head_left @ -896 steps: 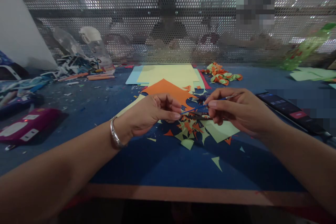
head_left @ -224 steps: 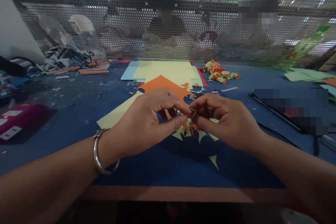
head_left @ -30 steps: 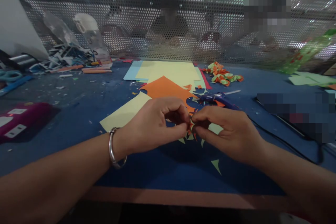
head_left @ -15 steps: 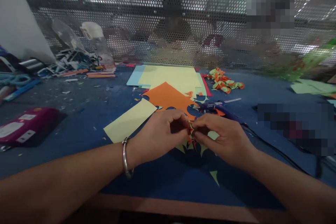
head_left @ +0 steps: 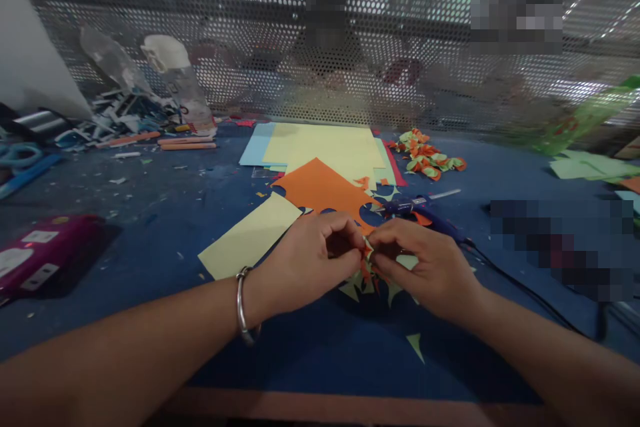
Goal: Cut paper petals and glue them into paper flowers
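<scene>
Paper-craft bench, head view. The left hand [head_left: 313,260] and right hand [head_left: 423,267] meet fingertip to fingertip at the near centre of the blue felt-covered table [head_left: 150,227], both pinched shut on a small folded piece of orange and pale-green paper [head_left: 367,255] held just above a scatter of pointed green and orange paper offcuts [head_left: 370,283]. The step in hand appears to be shaping or folding this piece; the next move would call for a steady two-handed pinch. Just beyond the hands lie a cut orange paper sheet [head_left: 320,187] and a blue-handled tool with a cord [head_left: 425,213]; farther off, a stack of pale-yellow paper sheets [head_left: 325,143] and, to its right, a heap of finished orange-and-green paper pieces [head_left: 425,157].
</scene>
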Motion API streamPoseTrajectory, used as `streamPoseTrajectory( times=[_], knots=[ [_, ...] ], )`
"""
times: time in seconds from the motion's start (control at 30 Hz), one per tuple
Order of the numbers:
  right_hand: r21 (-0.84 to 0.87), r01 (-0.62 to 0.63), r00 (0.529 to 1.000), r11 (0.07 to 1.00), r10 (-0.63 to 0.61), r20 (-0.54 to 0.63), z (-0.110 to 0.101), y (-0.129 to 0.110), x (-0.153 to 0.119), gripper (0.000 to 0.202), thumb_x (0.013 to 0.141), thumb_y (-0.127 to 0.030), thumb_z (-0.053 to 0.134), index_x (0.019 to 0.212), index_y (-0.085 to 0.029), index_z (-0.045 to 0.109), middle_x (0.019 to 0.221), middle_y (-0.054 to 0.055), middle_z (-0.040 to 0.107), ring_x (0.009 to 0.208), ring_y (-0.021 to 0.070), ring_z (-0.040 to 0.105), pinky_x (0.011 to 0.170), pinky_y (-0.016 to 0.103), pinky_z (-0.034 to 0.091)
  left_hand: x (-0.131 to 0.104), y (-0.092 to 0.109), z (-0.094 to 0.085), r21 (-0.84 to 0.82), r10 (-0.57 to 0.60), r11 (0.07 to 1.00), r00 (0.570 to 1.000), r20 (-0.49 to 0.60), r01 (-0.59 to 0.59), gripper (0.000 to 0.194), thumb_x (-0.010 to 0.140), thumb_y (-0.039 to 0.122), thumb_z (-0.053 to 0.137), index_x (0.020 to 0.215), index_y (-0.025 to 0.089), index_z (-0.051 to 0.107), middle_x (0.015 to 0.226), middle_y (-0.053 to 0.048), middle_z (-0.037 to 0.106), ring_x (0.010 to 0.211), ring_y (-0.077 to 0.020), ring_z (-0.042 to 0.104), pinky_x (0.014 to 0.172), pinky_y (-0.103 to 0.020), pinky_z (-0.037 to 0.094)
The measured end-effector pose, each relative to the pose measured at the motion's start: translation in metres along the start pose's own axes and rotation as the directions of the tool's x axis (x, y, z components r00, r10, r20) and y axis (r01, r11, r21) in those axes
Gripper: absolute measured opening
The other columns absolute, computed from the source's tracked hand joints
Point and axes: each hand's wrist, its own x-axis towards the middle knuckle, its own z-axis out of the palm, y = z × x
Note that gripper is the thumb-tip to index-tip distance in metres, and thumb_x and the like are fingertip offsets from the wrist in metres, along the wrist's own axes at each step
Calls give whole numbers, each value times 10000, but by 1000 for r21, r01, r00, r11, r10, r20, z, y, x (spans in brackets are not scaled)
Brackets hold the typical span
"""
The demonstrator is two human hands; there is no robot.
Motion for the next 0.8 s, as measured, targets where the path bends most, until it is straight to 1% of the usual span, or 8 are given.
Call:
streamPoseTrajectory(
  times=[0.1, 0.2, 0.27, 0.33, 0.43, 0.5, 0.67, 0.8],
  knots=[
    [6, -26, 999, 1000, 26, 30, 0, -4, 5, 99, 927, -128, 591, 956, -177, 672, 845, 16, 665, 717, 109, 624, 669, 222, 505, 1, -2, -2, -62, -51, 997, 998, -22, 49, 72, 728, 131, 611, 789, 167, 621, 689, 34, 609, 609, -85, 540, 566, -213, 417],
    [42, -70, 996, 997, 67, 64, -3, -9, 9, 107, 938, -139, 568, 961, -168, 669, 852, 22, 650, 701, 108, 611, 656, 224, 506, 5, -5, -1, -195, -96, 977, 995, -34, 87, 91, 700, 149, 627, 789, 161, 615, 676, 37, 590, 585, -77, 510, 547, -210, 399],
    [40, -95, 992, 995, 92, 85, -5, -12, 11, 104, 936, -146, 568, 958, -166, 667, 855, 22, 643, 691, 108, 604, 652, 230, 503, 7, -7, -1, -263, -115, 959, 993, -26, 104, 102, 686, 166, 641, 784, 152, 614, 689, 26, 597, 599, -80, 519, 556, -211, 402],
    [23, -105, 989, 994, 102, 103, -7, -14, 12, 99, 934, -150, 569, 947, -169, 664, 843, 16, 635, 684, 108, 597, 649, 235, 494, 8, -8, -2, -291, -130, 949, 991, -8, 122, 106, 684, 176, 650, 780, 147, 615, 704, 10, 614, 620, -88, 541, 569, -216, 409],
    [-9, -91, 987, 996, 91, 131, -9, -14, 12, 100, 943, -156, 564, 929, -176, 661, 822, 10, 628, 691, 113, 587, 654, 244, 479, 9, -8, -3, -293, -128, 947, 991, 30, 131, 104, 697, 177, 657, 789, 147, 620, 729, -6, 640, 647, -100, 569, 593, -225, 426],
    [-15, -73, 989, 997, 74, 131, -10, -12, 11, 105, 949, -158, 559, 928, -176, 659, 819, 12, 627, 700, 118, 583, 659, 248, 474, 9, -7, -4, -272, -126, 953, 991, 46, 134, 97, 706, 172, 658, 795, 149, 626, 719, 0, 639, 640, -96, 564, 587, -219, 424],
    [-5, -42, 994, 999, 43, 101, -8, -4, 10, 118, 957, -146, 552, 976, -171, 665, 863, 28, 650, 746, 124, 599, 680, 245, 485, 11, -5, -5, -182, -146, 973, 989, -2, 143, 74, 717, 139, 646, 788, 156, 636, 679, 30, 607, 600, -73, 521, 549, -190, 401],
    [13, -34, 996, 999, 33, 80, -6, 0, 9, 135, 952, -119, 540, 983, -175, 659, 868, 24, 655, 746, 116, 608, 668, 234, 490, 13, -6, -5, -211, -154, 965, 988, 16, 154, 69, 724, 140, 653, 787, 153, 630, 670, 36, 597, 594, -69, 515, 537, -181, 394]
  ],
)
